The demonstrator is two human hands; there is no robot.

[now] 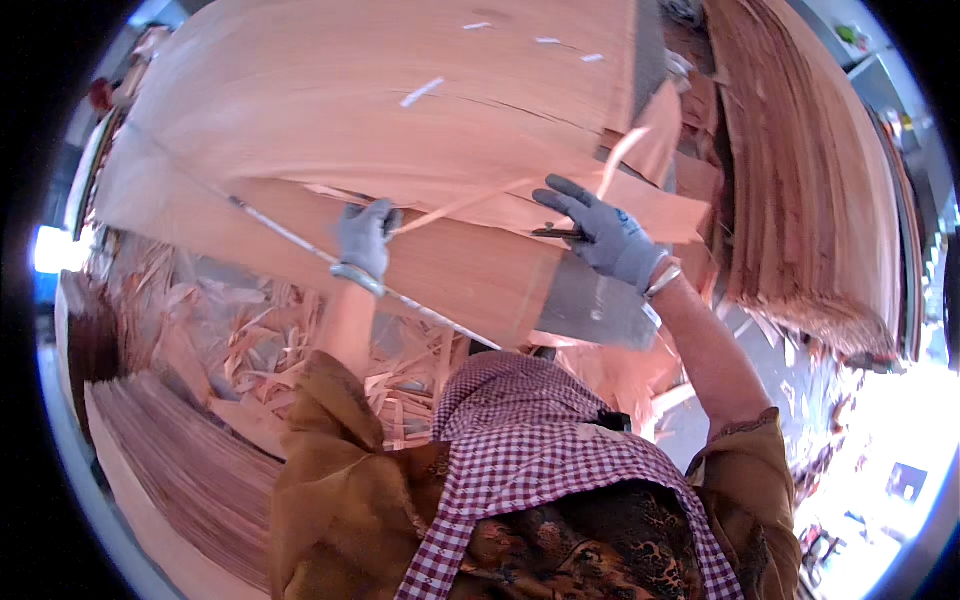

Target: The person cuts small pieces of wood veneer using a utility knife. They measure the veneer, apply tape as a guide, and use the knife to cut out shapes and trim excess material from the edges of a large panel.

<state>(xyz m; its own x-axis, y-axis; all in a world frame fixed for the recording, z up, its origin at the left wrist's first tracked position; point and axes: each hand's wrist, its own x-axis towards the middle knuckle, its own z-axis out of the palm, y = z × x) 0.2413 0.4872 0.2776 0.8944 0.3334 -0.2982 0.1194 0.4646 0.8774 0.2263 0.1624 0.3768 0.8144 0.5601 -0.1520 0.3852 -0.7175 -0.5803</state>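
Note:
My left hand (366,240), in a grey glove, is closed on a thin wood veneer strip (450,208) at the torn edge of a broad pale veneer sheet (370,120). A long thin pale rod (285,232) runs diagonally beside and under that hand. To the right, my gloved right hand (600,240) holds a dark cutting tool (555,231), with some fingers stretched out over loose veneer pieces (675,215). Small white strips lie on the broad sheet. Below the hands is a grey board end (595,305) beside a lower veneer layer.
A tall veneer stack (800,190) stands at the right, another stack (180,480) at the lower left. Heaps of veneer scraps (250,340) lie below the work surface on the left and around my body. Bright light comes from the lower right and far left.

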